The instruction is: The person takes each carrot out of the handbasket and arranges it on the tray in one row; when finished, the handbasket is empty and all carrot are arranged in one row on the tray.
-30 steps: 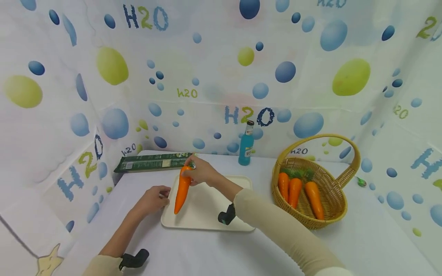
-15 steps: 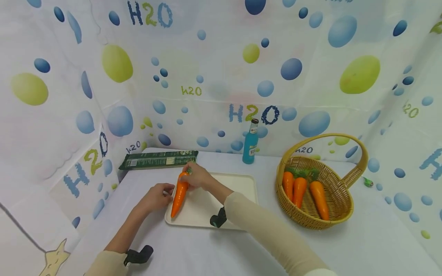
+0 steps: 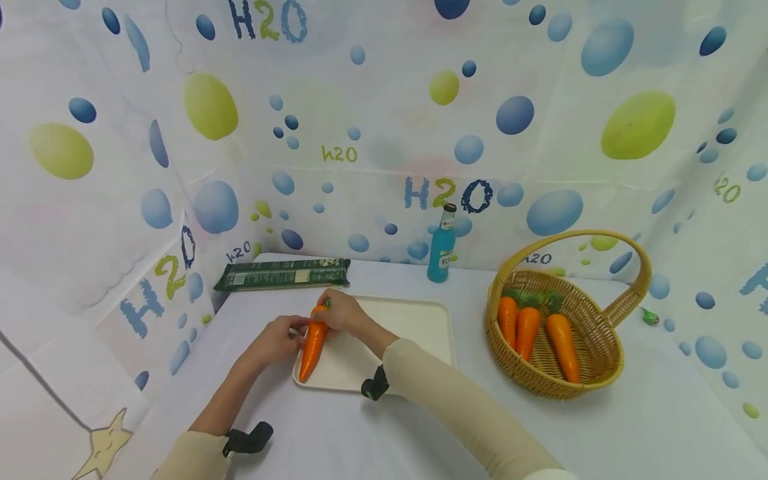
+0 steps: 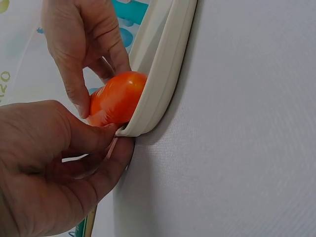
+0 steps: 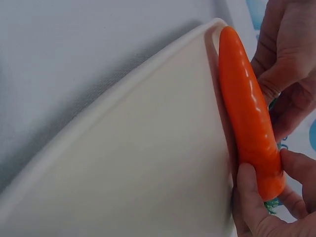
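At the left end of the cream tray (image 3: 414, 333), an orange carrot (image 3: 311, 350) lies along the inside of the rim, tip toward me. My right hand (image 3: 342, 312) holds its thick top end; in the right wrist view, thumb and fingers sit on both sides of the carrot (image 5: 247, 108). My left hand (image 3: 277, 342) is at the tray's left edge. The left wrist view shows its thumb over the tray rim (image 4: 165, 74) and fingers beneath, pinching it close to the carrot. The carrot's green leaves are mostly hidden by the right hand.
A wicker basket (image 3: 606, 340) with a tall handle and 3 carrots (image 3: 563, 347) stands at the right. Behind the tray are a blue bottle (image 3: 441, 250) and a long green packet (image 3: 270, 275). A small green item (image 3: 650, 317) lies beyond the basket.
The right hand has lowered the carrot from above the tray to its left rim, moving slightly toward me. The left hand stays at the tray's edge. The head view has shifted a little.
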Tool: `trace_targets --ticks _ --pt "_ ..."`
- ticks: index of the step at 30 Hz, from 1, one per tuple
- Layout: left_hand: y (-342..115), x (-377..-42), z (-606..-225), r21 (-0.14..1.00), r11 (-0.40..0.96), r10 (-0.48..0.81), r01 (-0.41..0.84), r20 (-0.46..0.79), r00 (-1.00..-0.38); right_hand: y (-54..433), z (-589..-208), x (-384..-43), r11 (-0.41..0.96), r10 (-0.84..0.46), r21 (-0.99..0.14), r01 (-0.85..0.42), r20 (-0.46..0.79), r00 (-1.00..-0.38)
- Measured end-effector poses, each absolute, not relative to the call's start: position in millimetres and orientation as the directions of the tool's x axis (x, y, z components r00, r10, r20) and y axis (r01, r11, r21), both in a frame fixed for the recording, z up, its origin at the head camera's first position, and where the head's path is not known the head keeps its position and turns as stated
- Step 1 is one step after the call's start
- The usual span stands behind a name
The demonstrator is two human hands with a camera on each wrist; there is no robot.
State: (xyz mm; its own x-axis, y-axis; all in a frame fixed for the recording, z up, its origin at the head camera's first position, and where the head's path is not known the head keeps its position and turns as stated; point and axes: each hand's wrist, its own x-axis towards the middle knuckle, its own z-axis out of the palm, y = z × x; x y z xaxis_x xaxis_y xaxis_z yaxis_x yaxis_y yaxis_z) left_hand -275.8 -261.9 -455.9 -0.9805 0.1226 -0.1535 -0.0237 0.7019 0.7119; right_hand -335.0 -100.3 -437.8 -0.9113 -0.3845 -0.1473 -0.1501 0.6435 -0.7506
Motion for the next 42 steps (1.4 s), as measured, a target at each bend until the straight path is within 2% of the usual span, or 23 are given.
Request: trace_targets --ticks 20,34,42 --pt "-260 -274 -455 0.713 0.700 0.121 -0.031 -0.161 -0.979 -99 -440 -336 0.627 -0.390 -0.765 -0.143 -0.149 -0.909" --pt "-258 -275 -452 0.715 0.699 0.134 -0.026 -0.167 -0.977 -91 -428 -336 0.640 -0.354 -0.765 -0.069 -0.214 -0.910" --pt "-262 -274 -456 0.709 0.704 0.130 -0.027 -0.166 -0.978 -72 -395 -332 0.620 -0.374 -0.783 -0.048 -0.241 -0.896"
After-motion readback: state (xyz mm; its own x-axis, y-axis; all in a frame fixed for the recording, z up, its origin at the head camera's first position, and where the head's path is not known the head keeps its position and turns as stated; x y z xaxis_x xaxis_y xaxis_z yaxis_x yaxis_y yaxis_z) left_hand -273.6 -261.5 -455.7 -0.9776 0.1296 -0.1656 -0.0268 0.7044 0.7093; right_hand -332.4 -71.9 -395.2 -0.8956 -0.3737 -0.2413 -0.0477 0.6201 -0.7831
